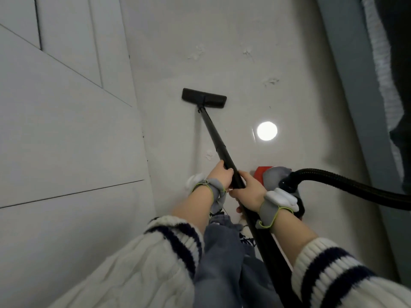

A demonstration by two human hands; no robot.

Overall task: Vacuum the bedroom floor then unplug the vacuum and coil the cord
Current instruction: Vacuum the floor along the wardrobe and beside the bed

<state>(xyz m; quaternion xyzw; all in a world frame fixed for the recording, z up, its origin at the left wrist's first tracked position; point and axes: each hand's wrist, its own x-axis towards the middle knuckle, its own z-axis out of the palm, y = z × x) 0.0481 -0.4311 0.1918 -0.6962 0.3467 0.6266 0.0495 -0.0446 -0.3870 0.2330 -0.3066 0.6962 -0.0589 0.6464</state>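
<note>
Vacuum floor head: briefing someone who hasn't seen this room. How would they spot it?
Find the pale floor beside the white panels. From the left hand and right hand, follow the wand; the floor head is the flat black bar at its tip, not the red canister.

you can count 2 hands, your left hand (222, 175) and your right hand (250, 188), 2 striped sleeves (173, 243), and 2 grey wrist straps (269, 211). there is 1 wand (213, 130), 1 floor head (204, 97), 1 hose (344, 181) and 1 vacuum body (270, 176). the floor (289, 30) shows 4 pale scuffs (271, 82) and 1 round light reflection (266, 130).
</note>
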